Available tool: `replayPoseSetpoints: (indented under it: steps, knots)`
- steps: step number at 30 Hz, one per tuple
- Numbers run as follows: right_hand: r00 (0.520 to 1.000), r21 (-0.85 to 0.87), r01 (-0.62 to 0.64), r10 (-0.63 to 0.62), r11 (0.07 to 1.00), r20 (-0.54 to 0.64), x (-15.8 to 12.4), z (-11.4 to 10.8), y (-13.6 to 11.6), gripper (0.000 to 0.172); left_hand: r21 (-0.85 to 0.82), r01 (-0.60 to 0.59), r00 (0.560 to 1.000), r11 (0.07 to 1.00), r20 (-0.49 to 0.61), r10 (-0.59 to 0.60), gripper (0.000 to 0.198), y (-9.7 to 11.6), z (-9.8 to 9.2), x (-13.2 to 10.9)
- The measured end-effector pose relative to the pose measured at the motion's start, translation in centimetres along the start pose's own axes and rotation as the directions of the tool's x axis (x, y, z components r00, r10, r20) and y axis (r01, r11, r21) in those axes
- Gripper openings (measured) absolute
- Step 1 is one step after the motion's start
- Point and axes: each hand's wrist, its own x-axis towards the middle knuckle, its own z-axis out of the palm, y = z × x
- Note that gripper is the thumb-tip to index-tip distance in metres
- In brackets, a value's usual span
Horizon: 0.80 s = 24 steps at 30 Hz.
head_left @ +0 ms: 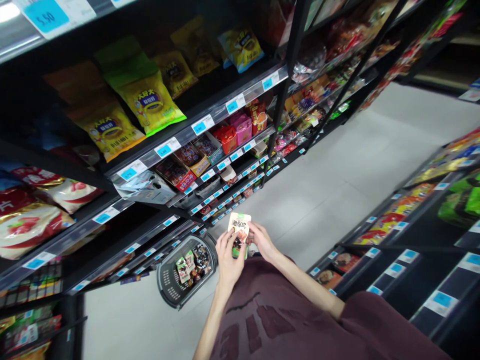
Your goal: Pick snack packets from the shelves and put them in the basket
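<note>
I hold a small snack packet (pixel 239 227), white and green with dark print, in front of my chest. My left hand (pixel 228 260) grips its lower left side with fingers curled round it. My right hand (pixel 261 241) pinches its right edge. Below the packet, on the floor, stands a dark plastic shopping basket (pixel 168 287) with several small packets inside it.
Black shelves on the left carry yellow and green bags (pixel 150 102), red and white bags (pixel 30 222) and small boxes (pixel 236 131), with blue price tags along the edges. Another shelf unit (pixel 423 235) stands on the right. A pale floor aisle (pixel 337 180) runs between them.
</note>
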Motion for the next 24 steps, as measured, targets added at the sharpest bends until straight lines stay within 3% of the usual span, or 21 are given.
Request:
replayPoseSetpoints:
  steps: [3, 6, 8, 11, 14, 17, 24]
  knots:
    - [0.995, -0.049, 0.019, -0.015, 0.999, 0.095, -0.3, 0.2, -0.5, 0.037, -0.106, 0.052, 0.998, 0.993, 0.026, -0.05, 0.047, 0.1, -0.1, 0.0]
    - [0.991, -0.112, 0.057, -0.043, 0.992, 0.124, -0.4, 0.5, -0.6, 0.033, -0.241, 0.195, 0.98, 0.951, 0.017, -0.197, 0.046, -0.2, 0.1, 0.0]
    - [0.993, -0.156, 0.073, -0.058, 0.985, 0.103, -0.2, 0.4, -0.5, 0.031, -0.343, 0.323, 0.943, 0.882, 0.032, -0.332, 0.038, -0.5, 0.4, -0.1]
    - [0.995, -0.174, 0.097, -0.097, 0.98, 0.008, 0.2, 0.1, -0.1, 0.031, -0.57, 0.443, 0.878, 0.692, 0.119, -0.464, 0.036, -0.9, 0.7, -0.3]
    - [0.988, -0.144, 0.117, -0.13, 0.983, -0.082, 0.8, -0.5, 0.2, 0.035, -0.749, 0.482, 0.825, 0.454, 0.213, -0.524, 0.045, -0.9, 0.9, -0.3]
    - [0.989, -0.126, 0.107, -0.119, 0.986, -0.085, 1.1, -0.9, 0.6, 0.038, -0.814, 0.501, 0.783, 0.294, 0.282, -0.554, 0.05, -0.7, 0.9, 0.0]
    - [0.995, -0.1, 0.08, -0.085, 0.992, -0.043, 1.4, -1.2, 1.0, 0.03, -0.829, 0.511, 0.759, 0.225, 0.313, -0.571, 0.052, -0.4, 0.8, 0.6]
